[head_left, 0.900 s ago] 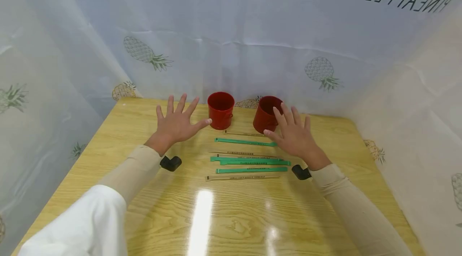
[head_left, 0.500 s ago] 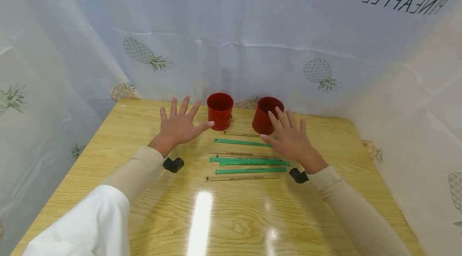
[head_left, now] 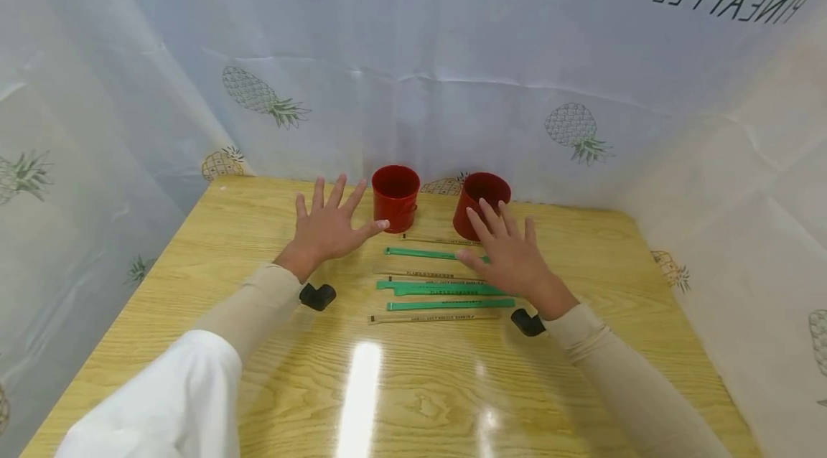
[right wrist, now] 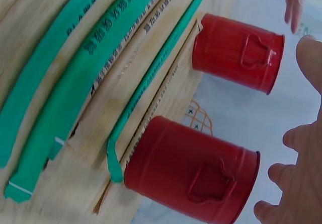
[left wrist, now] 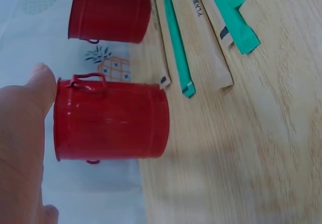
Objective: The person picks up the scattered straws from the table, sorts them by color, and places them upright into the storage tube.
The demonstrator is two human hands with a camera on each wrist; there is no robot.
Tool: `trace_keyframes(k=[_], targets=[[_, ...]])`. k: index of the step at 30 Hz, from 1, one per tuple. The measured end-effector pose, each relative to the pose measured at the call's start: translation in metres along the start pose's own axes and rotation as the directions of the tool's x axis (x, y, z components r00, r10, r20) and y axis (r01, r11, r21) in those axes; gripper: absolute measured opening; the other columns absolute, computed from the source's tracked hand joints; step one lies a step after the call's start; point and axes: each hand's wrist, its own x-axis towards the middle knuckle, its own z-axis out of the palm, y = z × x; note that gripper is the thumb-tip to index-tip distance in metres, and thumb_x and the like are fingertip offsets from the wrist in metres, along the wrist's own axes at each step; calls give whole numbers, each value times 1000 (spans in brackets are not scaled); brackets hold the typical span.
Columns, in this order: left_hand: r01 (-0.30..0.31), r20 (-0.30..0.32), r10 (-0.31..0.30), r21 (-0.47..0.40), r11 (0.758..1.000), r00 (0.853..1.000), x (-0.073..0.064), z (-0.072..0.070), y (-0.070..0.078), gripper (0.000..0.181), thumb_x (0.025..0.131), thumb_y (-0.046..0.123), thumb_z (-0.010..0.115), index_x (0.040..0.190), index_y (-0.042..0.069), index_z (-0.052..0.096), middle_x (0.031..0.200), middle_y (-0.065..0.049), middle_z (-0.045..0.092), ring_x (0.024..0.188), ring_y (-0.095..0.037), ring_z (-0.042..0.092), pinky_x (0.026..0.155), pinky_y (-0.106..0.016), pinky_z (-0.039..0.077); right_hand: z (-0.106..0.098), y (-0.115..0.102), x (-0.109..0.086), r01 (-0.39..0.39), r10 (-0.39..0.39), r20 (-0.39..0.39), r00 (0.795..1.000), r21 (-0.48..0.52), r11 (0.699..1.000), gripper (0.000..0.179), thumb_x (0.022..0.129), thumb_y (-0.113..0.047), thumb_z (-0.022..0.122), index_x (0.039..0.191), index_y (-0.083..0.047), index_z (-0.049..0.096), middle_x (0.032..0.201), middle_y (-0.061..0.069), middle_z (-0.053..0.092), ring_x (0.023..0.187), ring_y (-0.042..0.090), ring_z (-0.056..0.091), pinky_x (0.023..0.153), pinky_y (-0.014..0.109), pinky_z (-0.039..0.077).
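My left hand [head_left: 326, 232] hovers with spread fingers left of a small red metal bucket [head_left: 394, 212]; its thumb overlaps the bucket's lower side in the head view. My right hand [head_left: 513, 260], also spread and holding nothing, is in front of a second red bucket [head_left: 466, 217] and covers part of it. In the right wrist view a gap shows between that hand and the second bucket [right wrist: 181, 168]. Several slim green wrapped straws [head_left: 446, 305] and brown wrapped straws [head_left: 426, 318] lie crosswise on the table, nearer me than the buckets. My right hand hides some of their right ends.
A wooden table [head_left: 413, 386] carries everything. White pineapple-print cloth [head_left: 420, 120] hangs behind it and along both sides, close behind the buckets. Black wrist-worn pieces [head_left: 317, 296] show beneath the wrists.
Both hands have drifted inward and slightly toward me, the left moving right and the right moving left. Fingers stay spread. Buckets and straws have not moved.
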Motion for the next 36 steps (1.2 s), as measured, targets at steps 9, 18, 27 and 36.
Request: trace_keyframes(k=[9, 18, 27, 36], targets=[[-18, -20, 17, -32, 999, 1000, 12, 10, 4, 97, 93, 83, 41, 169, 34, 6, 178, -11, -4, 161, -48, -14, 125, -77, -4, 8, -10, -3, 36, -36, 3, 999, -17, 999, 86, 102, -62, 51, 169, -25, 13, 179, 4, 3, 165, 38, -3, 122, 80, -4], [-55, -49, 51, -69, 996, 997, 25, 19, 8, 98, 93, 81, 46, 168, 37, 1, 178, -11, -3, 162, -47, -12, 129, -72, 0, 16, -20, -10, 83, -83, -15, 996, -46, 995, 84, 102, -61, 53, 169, -23, 19, 178, 5, 9, 165, 39, 2, 123, 81, 5], [-110, -78, 97, -182, 977, 992, 36, 29, 8, 104, 94, 73, 56, 169, 29, 0, 178, -12, 0, 162, -49, -6, 130, -69, 9, 32, -20, -17, 120, -120, -4, 993, -38, 992, 83, 102, -61, 54, 168, -24, 20, 178, 4, 10, 164, 39, 5, 123, 79, 8], [-167, -157, 93, -563, 809, 983, 52, 37, 6, 111, 89, 62, 74, 170, 23, 9, 176, 1, 19, 163, -30, 18, 126, -65, 29, 39, -19, -17, 152, -152, 9, 988, -7, 988, 83, 103, -59, 54, 169, -23, 19, 177, 6, 13, 164, 39, 9, 123, 79, 9]])
